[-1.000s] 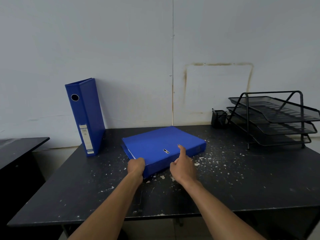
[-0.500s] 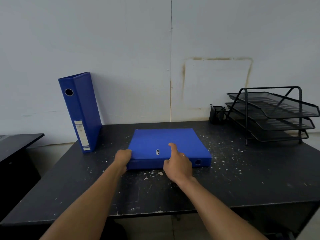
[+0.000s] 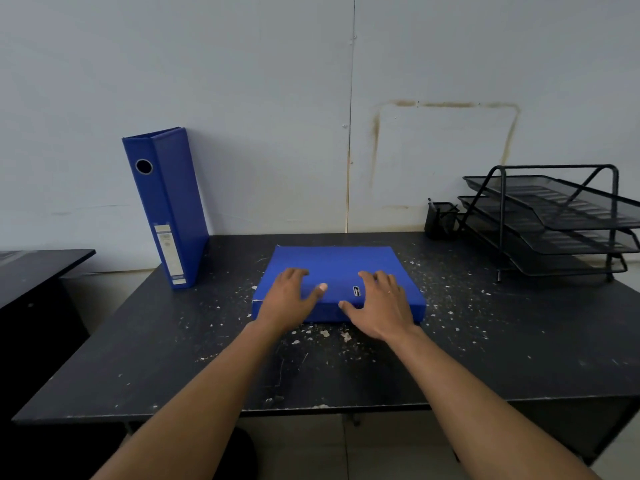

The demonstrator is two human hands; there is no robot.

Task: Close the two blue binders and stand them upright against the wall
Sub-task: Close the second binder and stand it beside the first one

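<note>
The closed flat binder point(image 3: 337, 268) lies mid-table point(image 3: 519, 341), spine at its near edge. The left hand point(image 3: 289, 297) and right hand point(image 3: 381, 306) rest spread on it. The upright binder point(image 3: 166, 206) leans at the far-left wall point(image 3: 242, 98); free wall space lies between.

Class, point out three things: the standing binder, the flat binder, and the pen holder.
standing binder point(image 3: 152, 209): head view, on its spine.
flat binder point(image 3: 339, 263): head view, on its top cover.
pen holder point(image 3: 440, 219): head view, on its front wall.
</note>
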